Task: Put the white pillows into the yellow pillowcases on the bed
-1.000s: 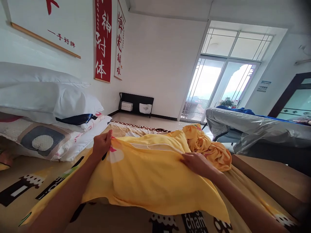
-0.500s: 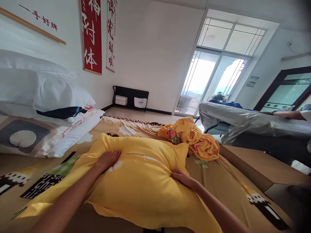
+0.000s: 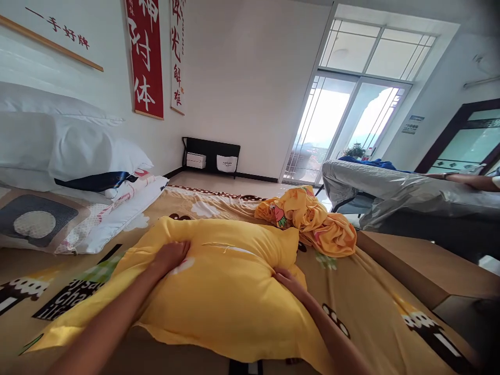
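Note:
A plump yellow pillow (image 3: 222,291) lies on the patterned bed sheet (image 3: 363,312) right in front of me. Its cover has a slit across the upper middle, where a little white shows through. My left hand (image 3: 172,256) is closed on the cover at the left of the slit, fingers curled into the cloth. On the right side my right hand (image 3: 287,280) pinches the pillow's edge, bunching the fabric into folds. The fingertips of both hands are partly buried in the cloth.
Crumpled orange bedding (image 3: 312,221) lies beyond the pillow. White pillows (image 3: 86,146) are stacked at the left. A cardboard box (image 3: 422,260) stands along the right edge. Behind it, another person's arm (image 3: 472,181) rests on a plastic-wrapped mattress (image 3: 390,187).
The pillow's right edge has shifted slightly left with my right hand, and its lower right corner has drawn in. My left hand keeps its grip, nearly still. The view has turned slightly.

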`<state>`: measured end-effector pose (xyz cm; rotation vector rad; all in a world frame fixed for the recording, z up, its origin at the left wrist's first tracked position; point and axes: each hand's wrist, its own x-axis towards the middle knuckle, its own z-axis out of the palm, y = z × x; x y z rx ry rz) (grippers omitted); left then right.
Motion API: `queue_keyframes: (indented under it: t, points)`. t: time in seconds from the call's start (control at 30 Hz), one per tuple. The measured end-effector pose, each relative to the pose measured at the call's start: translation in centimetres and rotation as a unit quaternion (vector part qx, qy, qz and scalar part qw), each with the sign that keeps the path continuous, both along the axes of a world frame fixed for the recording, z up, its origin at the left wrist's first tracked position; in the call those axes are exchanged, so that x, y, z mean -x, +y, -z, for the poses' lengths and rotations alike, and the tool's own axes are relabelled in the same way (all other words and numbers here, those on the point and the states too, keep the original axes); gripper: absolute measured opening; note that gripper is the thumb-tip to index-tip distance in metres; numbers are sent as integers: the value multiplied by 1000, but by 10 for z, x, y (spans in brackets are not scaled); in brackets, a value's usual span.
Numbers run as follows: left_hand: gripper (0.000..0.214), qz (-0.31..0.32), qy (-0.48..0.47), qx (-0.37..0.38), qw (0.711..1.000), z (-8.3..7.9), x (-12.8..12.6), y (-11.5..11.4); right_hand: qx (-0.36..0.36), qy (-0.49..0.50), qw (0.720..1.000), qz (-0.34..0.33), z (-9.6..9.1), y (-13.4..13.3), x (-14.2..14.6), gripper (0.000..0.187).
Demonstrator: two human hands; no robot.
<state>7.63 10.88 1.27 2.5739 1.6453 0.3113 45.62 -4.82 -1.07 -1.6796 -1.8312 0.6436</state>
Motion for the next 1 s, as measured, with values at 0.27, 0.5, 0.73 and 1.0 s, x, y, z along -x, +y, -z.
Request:
queue_keyframes:
  t: [0.27,0.5,0.73,1.0]
  points:
    - [55,-28,-79,-34,996,-30,14,1,53,-18,997,-52,-45,0,-45,41]
    - [53,-131,-184,-245,943,-107,46,-4,-152,-91,984,-26,-130,28,-34,37]
    - [41,-71,-79,-122,987,-42,65,-5,-86,-103,986,-97,-66,63,-25,30]
    - [33,57,-85,-273,957,-92,-25,-37,-120,-189,972,-67,-79,45,-16,10]
